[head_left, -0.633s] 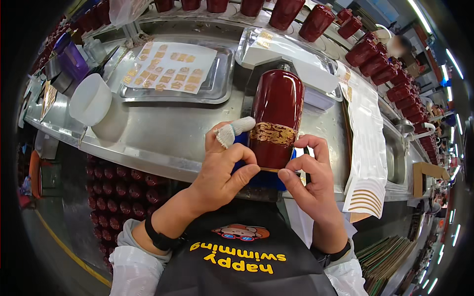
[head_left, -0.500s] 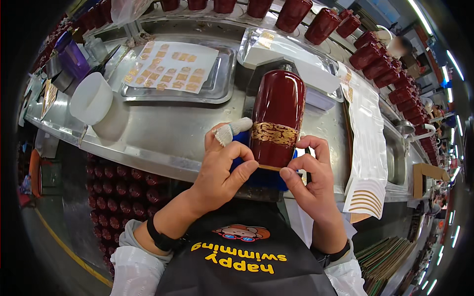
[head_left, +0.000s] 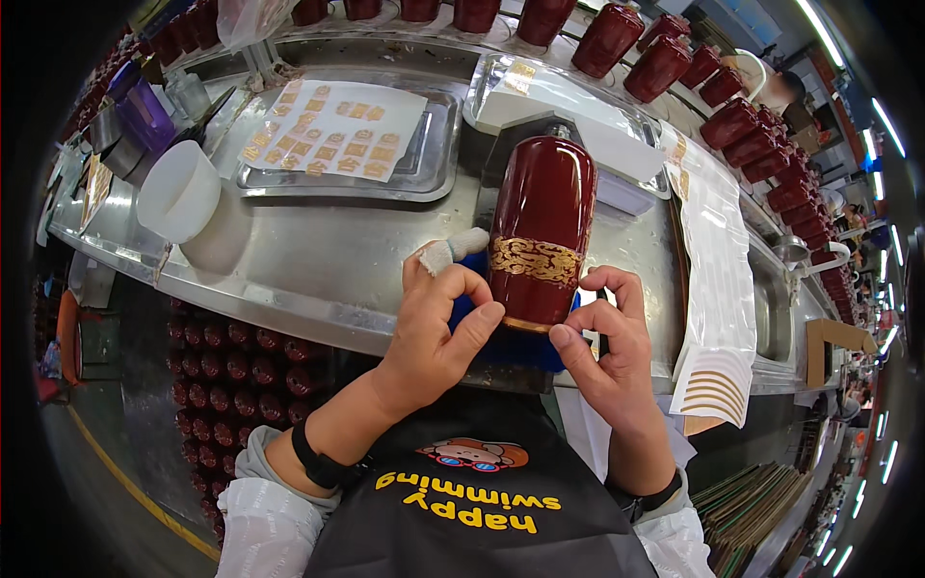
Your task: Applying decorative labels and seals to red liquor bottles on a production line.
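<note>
A glossy dark red bottle (head_left: 546,193) with an ornate gold band (head_left: 536,261) lies in front of me, its base toward me, on a blue support (head_left: 465,306) mostly hidden beneath it. Along the lower edge of the base runs a thin gold strip (head_left: 526,326). My left hand (head_left: 438,323) pinches at the strip's left end, thumb against index finger; a white cover wraps one raised finger. My right hand (head_left: 609,337) pinches at the right end the same way, its other fingers curled beside the bottle. The exact grip on the strip's ends is hidden by the fingertips.
A steel tray (head_left: 438,144) holds a white sheet (head_left: 332,130) of gold decals. A white bowl (head_left: 180,193) stands at left. On the right lies a white sheet (head_left: 713,385) with curved gold strips, near a sink (head_left: 774,318). Red bottles (head_left: 607,40) line the far side.
The gold strip, straight across the base before, now follows its curve more closely. My hands have moved only slightly. Bottles in the far row have shifted along their line.
</note>
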`<state>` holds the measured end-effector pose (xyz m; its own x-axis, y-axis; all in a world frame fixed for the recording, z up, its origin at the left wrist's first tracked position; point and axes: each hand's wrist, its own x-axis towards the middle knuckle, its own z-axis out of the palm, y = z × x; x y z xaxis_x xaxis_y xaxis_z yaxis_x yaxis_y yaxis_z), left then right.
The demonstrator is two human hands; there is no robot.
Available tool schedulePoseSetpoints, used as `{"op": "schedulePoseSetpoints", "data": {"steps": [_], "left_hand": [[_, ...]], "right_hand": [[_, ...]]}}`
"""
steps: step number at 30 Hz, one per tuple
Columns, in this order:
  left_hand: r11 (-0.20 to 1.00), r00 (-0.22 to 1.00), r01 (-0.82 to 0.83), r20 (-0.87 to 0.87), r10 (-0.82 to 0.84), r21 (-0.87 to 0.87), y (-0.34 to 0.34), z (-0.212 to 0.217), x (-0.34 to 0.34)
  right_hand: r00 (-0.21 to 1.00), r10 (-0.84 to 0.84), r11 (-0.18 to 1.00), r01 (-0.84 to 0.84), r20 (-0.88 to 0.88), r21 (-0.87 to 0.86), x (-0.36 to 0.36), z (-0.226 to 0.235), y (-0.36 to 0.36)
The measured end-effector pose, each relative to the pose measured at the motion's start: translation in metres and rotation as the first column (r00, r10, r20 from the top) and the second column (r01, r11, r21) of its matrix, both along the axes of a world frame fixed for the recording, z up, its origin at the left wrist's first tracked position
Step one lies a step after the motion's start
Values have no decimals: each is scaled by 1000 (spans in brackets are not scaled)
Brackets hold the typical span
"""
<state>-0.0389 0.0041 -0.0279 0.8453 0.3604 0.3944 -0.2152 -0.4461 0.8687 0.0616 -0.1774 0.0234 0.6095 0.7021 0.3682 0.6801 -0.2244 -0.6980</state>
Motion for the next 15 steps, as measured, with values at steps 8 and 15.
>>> {"op": "schedulePoseSetpoints", "data": {"steps": [8, 15], "left_hand": [[996, 999, -38, 9, 37, 76, -2, -5, 2], [985, 957, -166, 247, 153, 35, -3, -6, 1]], "right_hand": [[1000, -14, 1000, 14, -15, -12, -1, -3, 0], [1000, -26, 999, 26, 8, -31, 1, -5, -1]]}}
